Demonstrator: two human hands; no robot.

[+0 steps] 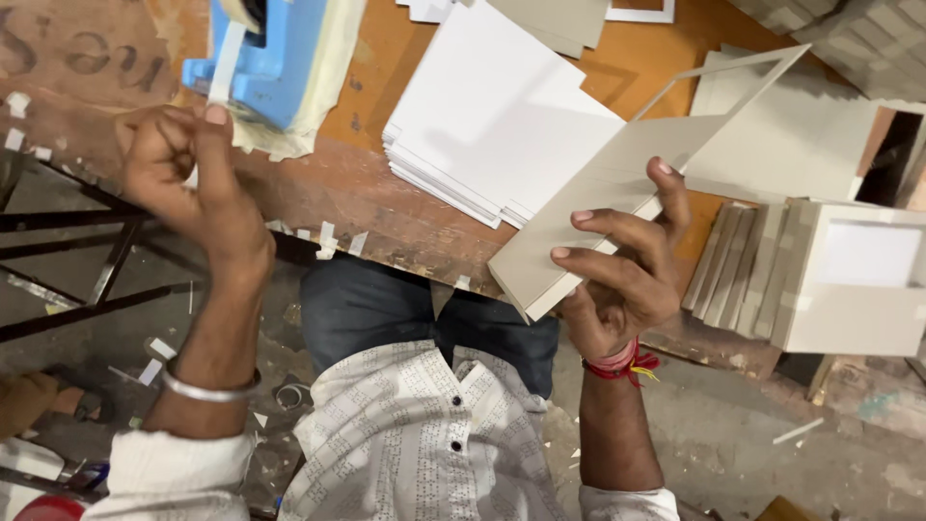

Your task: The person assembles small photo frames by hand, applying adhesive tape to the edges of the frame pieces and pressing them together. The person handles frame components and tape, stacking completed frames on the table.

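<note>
My right hand [622, 265] grips a folded grey cardboard piece [617, 178] with a cut-out window frame at its far end, held tilted over the table edge. My left hand [188, 174] is raised near the blue tape dispenser [275, 58], fingers pinched together on what looks like a small strip of tape. A stack of white cards [492, 125] lies on the wooden table [371, 198] between my hands.
Several finished grey-and-white card frames [820, 275] stand packed together at the right table edge. More card sheets [791, 135] lie at the back right. Tape scraps stick along the table's front edge. A metal frame [68, 260] is below on the left.
</note>
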